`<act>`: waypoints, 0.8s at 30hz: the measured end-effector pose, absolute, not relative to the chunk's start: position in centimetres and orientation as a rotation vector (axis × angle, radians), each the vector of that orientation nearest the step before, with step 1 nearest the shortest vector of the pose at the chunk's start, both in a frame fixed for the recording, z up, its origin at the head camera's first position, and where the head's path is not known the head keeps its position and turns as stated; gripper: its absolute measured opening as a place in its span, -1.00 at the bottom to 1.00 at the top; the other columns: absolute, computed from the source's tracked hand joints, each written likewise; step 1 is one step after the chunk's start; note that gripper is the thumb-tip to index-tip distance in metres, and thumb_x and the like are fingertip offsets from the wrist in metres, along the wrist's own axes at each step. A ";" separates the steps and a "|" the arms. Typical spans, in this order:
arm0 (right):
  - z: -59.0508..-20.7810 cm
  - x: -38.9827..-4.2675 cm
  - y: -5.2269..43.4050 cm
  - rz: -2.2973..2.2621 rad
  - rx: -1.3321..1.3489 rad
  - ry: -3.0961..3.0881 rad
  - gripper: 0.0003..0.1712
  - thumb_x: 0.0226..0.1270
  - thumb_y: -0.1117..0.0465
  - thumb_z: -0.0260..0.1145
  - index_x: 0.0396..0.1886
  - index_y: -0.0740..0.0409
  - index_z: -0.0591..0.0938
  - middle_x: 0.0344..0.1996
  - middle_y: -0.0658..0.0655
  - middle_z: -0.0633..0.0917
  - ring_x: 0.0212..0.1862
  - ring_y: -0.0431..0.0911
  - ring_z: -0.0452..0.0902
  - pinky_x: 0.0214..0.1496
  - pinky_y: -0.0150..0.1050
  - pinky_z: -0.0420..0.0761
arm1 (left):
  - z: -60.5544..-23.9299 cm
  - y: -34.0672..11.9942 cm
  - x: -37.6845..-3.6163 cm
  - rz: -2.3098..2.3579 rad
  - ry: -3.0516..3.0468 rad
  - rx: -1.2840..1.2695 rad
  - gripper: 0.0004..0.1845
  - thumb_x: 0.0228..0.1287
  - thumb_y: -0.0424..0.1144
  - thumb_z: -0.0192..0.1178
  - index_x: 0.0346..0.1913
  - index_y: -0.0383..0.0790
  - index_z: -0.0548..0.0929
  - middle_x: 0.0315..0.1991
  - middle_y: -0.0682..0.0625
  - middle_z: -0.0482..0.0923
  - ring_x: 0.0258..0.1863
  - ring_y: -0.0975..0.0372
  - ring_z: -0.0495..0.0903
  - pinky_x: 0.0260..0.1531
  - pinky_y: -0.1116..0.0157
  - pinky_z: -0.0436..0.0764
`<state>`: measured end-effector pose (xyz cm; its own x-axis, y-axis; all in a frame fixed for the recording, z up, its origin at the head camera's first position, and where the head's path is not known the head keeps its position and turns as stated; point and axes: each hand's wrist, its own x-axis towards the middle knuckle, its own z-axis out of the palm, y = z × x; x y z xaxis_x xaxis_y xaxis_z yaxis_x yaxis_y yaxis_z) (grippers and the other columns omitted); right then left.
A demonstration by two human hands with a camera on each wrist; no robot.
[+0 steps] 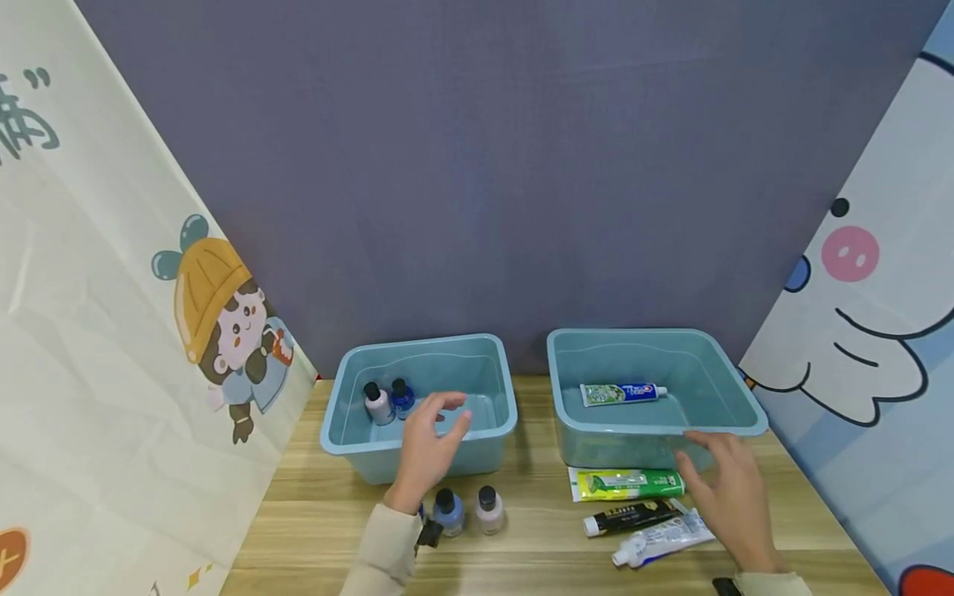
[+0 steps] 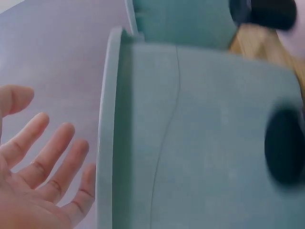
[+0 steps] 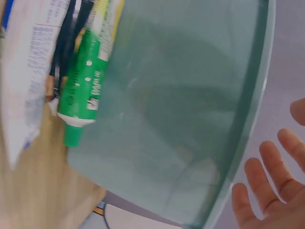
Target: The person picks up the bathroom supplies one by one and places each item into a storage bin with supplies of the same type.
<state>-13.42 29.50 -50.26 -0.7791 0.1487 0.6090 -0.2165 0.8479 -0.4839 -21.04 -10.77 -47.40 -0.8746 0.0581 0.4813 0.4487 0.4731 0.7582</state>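
My left hand (image 1: 432, 443) hovers with relaxed fingers over the front rim of the left teal bin (image 1: 350, 439), holding nothing; the left wrist view shows its spread fingers (image 2: 45, 162) beside the bin wall (image 2: 205, 143). Inside that bin stand a pink bottle (image 1: 378, 405) and a blue bottle (image 1: 403, 397). My right hand (image 1: 726, 484) is empty with loose fingers just in front of the right teal bin (image 1: 745, 414), which holds a toothpaste tube (image 1: 622, 393). In the right wrist view its fingers (image 3: 267, 186) sit past the bin rim (image 3: 248, 109).
On the wooden table (image 1: 313, 530) in front of the bins stand a blue bottle (image 1: 449, 511) and a pink bottle (image 1: 489, 509). A green tube (image 1: 626, 483), a black tube (image 1: 633, 517) and a white tube (image 1: 659, 540) lie by my right hand. Fabric backdrops close in both sides.
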 end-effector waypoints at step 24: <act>-56.1 -11.1 31.3 0.843 -0.201 -2.707 -0.75 0.32 0.20 0.45 -0.08 0.22 0.74 -0.14 0.20 0.72 -0.14 0.04 0.60 -0.22 -0.21 0.58 | -48.6 -0.3 -20.7 -1.876 -2.194 -0.416 -0.80 0.41 -0.26 0.28 0.05 -0.09 0.68 -0.05 -0.01 0.71 -0.04 0.19 0.69 0.00 0.25 0.70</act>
